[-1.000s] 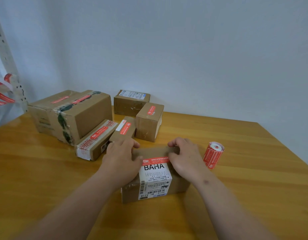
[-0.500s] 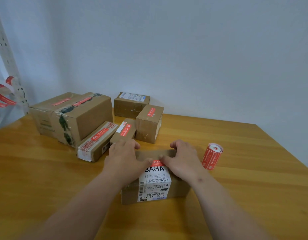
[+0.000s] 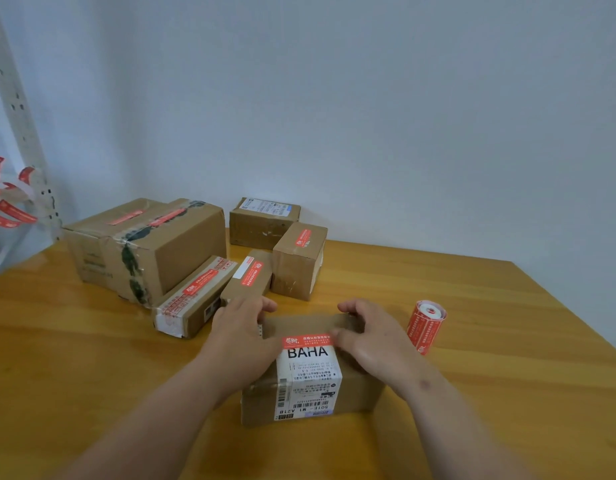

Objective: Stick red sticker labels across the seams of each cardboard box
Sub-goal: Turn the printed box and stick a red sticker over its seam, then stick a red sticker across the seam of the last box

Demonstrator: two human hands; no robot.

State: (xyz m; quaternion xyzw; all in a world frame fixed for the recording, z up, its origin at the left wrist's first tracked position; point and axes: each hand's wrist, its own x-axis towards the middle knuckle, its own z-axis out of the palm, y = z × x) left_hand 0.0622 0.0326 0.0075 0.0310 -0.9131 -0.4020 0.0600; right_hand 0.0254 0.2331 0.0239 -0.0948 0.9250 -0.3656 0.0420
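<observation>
Head view. A small brown cardboard box [image 3: 313, 375] with a white printed shipping label [image 3: 308, 379] lies on the near middle of the orange-brown wooden table [image 3: 490, 393]. A rectangular red sticker label [image 3: 308, 340] runs across the box's top, just above the shipping label's upper edge. The left hand [image 3: 242, 337] rests on the box's left side, its fingers curled over the far top edge and its thumb at the sticker's left end. The right hand [image 3: 367, 336] grips the right side likewise, fingers hooked over the far edge and thumb pressing the sticker's right end.

A red roll of sticker labels [image 3: 426, 325] stands tilted just right of the right hand, apart from the box. Behind the hands lies a cluster of brown cardboard boxes already bearing red stickers: a large taped carton [image 3: 150, 247], two long flat boxes [image 3: 195, 299] and [image 3: 247, 278], an upright small box [image 3: 299, 261], and one near the wall [image 3: 263, 221]. Bare tabletop stretches to the right edge and along the near left. A grey perforated metal upright [image 3: 19, 112] with loose red label strips [image 3: 8, 209] stands at far left.
</observation>
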